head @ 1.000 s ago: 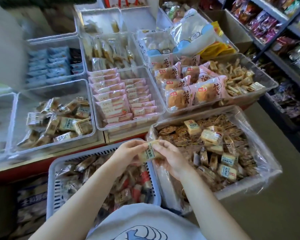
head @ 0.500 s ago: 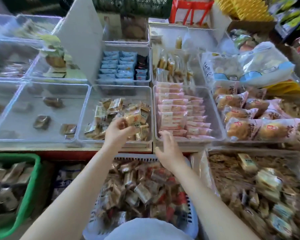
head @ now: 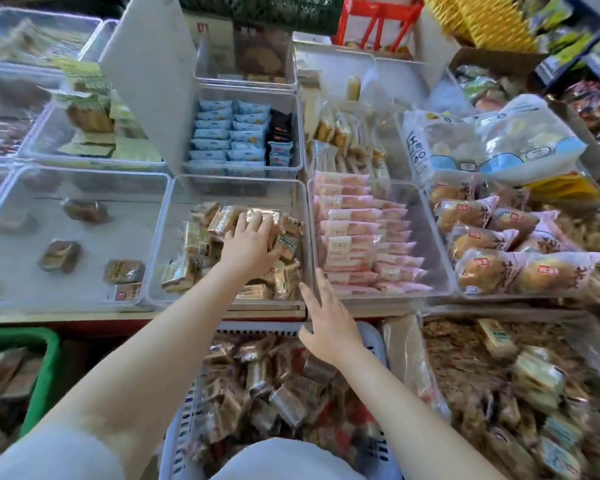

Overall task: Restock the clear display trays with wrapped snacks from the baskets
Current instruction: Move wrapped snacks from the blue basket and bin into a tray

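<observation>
A clear display tray (head: 160,237) in the middle holds a pile of brown and gold wrapped snacks (head: 194,237). My left hand (head: 248,245) lies palm down on that pile, fingers spread over a gold pack, with nothing visibly gripped. My right hand (head: 328,320) hovers open with fingers apart over the tray's front edge and the far rim of the white basket (head: 374,341). The basket sits right below me, full of wrapped snacks (head: 274,386).
A nearly bare clear tray (head: 84,188) lies left; a tray of pink packs (head: 442,244) and bagged buns (head: 492,271) lie right. A bag-lined box of snacks (head: 409,358) stands at lower right and a green basket (head: 47,368) at lower left. A white divider board (head: 146,81) stands behind.
A second ago both hands held one snack over the basket. My left hand carried it to the middle tray and now rests on the pile; my right hand followed toward the tray edge.
</observation>
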A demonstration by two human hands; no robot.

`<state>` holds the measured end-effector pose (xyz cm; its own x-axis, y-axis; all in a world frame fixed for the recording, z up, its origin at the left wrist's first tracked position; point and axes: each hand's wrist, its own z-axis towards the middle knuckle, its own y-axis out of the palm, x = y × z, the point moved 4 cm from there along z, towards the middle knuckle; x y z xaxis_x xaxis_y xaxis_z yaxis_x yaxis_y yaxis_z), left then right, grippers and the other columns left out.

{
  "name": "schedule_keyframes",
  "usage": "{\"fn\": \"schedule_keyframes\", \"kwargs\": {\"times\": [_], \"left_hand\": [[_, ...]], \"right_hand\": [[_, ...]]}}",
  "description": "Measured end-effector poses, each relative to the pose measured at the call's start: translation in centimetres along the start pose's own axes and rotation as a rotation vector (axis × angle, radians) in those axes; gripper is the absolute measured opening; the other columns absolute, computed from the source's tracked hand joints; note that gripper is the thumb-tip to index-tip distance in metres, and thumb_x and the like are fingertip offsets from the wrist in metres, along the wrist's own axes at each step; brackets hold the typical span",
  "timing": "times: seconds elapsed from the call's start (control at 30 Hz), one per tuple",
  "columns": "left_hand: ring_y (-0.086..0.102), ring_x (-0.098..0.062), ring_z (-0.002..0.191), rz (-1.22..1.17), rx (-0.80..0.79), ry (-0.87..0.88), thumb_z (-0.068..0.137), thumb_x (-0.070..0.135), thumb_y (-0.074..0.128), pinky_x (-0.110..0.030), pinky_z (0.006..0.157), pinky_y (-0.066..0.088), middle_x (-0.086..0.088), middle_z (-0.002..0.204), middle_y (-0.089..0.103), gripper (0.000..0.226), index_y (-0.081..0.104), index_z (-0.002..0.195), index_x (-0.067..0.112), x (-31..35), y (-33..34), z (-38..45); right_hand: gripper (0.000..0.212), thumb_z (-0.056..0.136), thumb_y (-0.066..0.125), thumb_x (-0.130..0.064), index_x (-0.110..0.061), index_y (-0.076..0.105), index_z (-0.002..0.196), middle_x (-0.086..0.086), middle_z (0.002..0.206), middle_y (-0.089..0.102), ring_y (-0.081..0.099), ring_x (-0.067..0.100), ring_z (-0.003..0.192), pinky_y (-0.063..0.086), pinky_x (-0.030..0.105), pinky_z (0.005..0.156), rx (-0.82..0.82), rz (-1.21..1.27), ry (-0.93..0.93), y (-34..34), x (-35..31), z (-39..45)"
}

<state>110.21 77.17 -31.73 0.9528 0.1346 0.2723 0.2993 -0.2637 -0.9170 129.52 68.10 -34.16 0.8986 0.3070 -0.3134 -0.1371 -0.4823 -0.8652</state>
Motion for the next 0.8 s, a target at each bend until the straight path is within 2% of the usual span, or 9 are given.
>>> {"fn": "schedule_keyframes", "kwargs": {"times": [0.1, 0.2, 0.27, 0.33, 0.4, 0.47, 0.6, 0.7, 0.8], "left_hand": [[0.037, -0.032, 0.140, -0.010, 0.129, 0.002, 0.099, 0.043, 0.046, -0.055, 0.112, 0.034, -0.009, 0.148, 0.046, 0.048, 0.049, 0.141, 0.020, 1.9, -1.8, -2.2], [0.060, -0.024, 0.100, -0.209, 0.208, 0.070, 0.097, 0.030, 0.048, -0.038, 0.083, 0.052, -0.004, 0.108, 0.066, 0.029, 0.067, 0.114, 0.017, 5.3, -2.4, -5.7], [0.062, -0.019, 0.084, -0.343, 0.134, 0.080, 0.097, 0.028, 0.050, -0.034, 0.070, 0.053, 0.001, 0.094, 0.068, 0.022, 0.069, 0.105, 0.019, 7.9, -1.7, -8.1], [0.063, -0.019, 0.081, -0.400, 0.002, 0.116, 0.098, 0.029, 0.051, -0.035, 0.069, 0.054, 0.002, 0.092, 0.069, 0.020, 0.068, 0.105, 0.020, 10.9, 0.2, -9.9], [0.065, -0.018, 0.083, -0.395, -0.180, 0.175, 0.100, 0.030, 0.051, -0.036, 0.072, 0.055, 0.002, 0.095, 0.070, 0.021, 0.068, 0.108, 0.019, 14.0, 3.1, -11.3], [0.065, -0.015, 0.087, -0.346, -0.361, 0.233, 0.102, 0.032, 0.050, -0.032, 0.072, 0.053, 0.002, 0.106, 0.070, 0.025, 0.067, 0.117, 0.021, 17.2, 6.0, -12.8], [0.060, -0.003, 0.075, -0.262, -0.573, 0.308, 0.105, 0.033, 0.047, -0.009, 0.059, 0.044, -0.002, 0.118, 0.069, 0.028, 0.065, 0.125, 0.023, 23.1, 10.5, -14.9], [0.063, -0.010, 0.098, -0.303, -0.600, 0.290, 0.103, 0.031, 0.050, -0.022, 0.079, 0.048, 0.005, 0.121, 0.067, 0.028, 0.066, 0.125, 0.024, 26.2, 13.0, -15.7], [0.067, -0.011, 0.092, -0.328, -0.602, 0.283, 0.102, 0.027, 0.052, -0.025, 0.078, 0.052, 0.003, 0.110, 0.071, 0.024, 0.069, 0.118, 0.023, 28.7, 14.3, -16.4]], "right_hand": [[0.070, 0.099, 0.052, -0.028, -0.028, 0.016, 0.159, -0.005, 0.166, -0.023, -0.002, 0.023, 0.155, 0.024, 0.045, 0.121, -0.025, 0.069, -0.010, -0.9, 0.1, 0.0], [0.059, 0.100, 0.051, -0.022, -0.023, 0.031, 0.155, 0.000, 0.168, 0.011, 0.010, 0.019, 0.154, 0.023, 0.043, 0.122, 0.092, 0.242, -0.018, -2.7, 0.5, -0.8], [0.049, 0.098, 0.052, -0.016, -0.019, 0.046, 0.146, 0.001, 0.159, 0.033, 0.022, 0.017, 0.149, 0.022, 0.037, 0.123, 0.265, 0.306, 0.002, -3.7, 1.9, -2.7], [0.038, 0.095, 0.054, -0.013, -0.013, 0.057, 0.134, 0.004, 0.143, 0.049, 0.037, 0.020, 0.137, 0.031, 0.034, 0.117, 0.388, 0.349, 0.092, -3.6, 5.1, -5.7], [0.029, 0.092, 0.057, -0.011, -0.009, 0.065, 0.119, 0.008, 0.124, 0.059, 0.050, 0.027, 0.121, 0.043, 0.039, 0.103, 0.485, 0.335, 0.251, -2.6, 9.8, -9.4], [0.026, 0.086, 0.061, -0.010, -0.008, 0.068, 0.111, 0.011, 0.115, 0.061, 0.054, 0.031, 0.113, 0.044, 0.038, 0.093, 0.514, 0.291, 0.472, -1.1, 15.2, -13.6], [0.034, 0.091, 0.056, -0.019, -0.015, 0.059, 0.124, 0.012, 0.129, 0.053, 0.047, 0.032, 0.123, 0.044, 0.039, 0.095, 0.303, 0.149, 0.863, 2.3, 24.5, -21.2], [0.055, 0.094, 0.057, -0.021, -0.019, 0.038, 0.146, 0.012, 0.145, 0.042, 0.041, 0.032, 0.134, 0.043, 0.044, 0.102, 0.073, 0.188, 1.008, 4.9, 29.2, -24.8], [0.060, 0.093, 0.061, -0.017, -0.019, 0.033, 0.145, 0.011, 0.147, 0.040, 0.044, 0.034, 0.132, 0.045, 0.046, 0.101, -0.015, 0.257, 1.014, 7.8, 31.9, -26.6]]}}
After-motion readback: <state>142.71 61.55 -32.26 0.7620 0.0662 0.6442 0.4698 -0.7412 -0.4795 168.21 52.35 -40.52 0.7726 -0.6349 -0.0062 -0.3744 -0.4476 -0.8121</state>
